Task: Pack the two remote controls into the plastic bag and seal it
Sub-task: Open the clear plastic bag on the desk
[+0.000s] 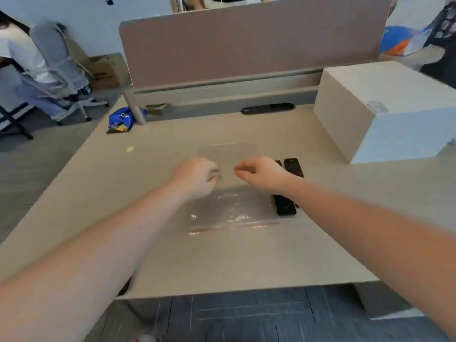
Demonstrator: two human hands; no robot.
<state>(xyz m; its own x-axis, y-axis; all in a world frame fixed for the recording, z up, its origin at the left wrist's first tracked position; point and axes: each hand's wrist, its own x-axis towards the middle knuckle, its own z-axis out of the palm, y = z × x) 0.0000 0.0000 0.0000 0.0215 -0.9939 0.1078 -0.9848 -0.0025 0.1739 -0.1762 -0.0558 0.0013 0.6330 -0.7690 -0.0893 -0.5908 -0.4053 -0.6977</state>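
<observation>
A clear plastic bag (234,213) lies flat on the beige desk (222,262), its red zip strip along the edge nearest me. My left hand (195,176) and my right hand (261,174) hover over the bag's far half. Both hands have thumb and fingers pinched together, seemingly on the thin film. Two black remote controls lie side by side just right of the bag. My right wrist crosses over one remote (285,206). Of the other remote (294,167) only the far end shows.
A large white box (385,112) stands on the desk at the right. A brown partition (246,45) closes off the back. A blue snack bag (121,119) lies at the far left corner. A person sits on an office chair (56,70) at the left.
</observation>
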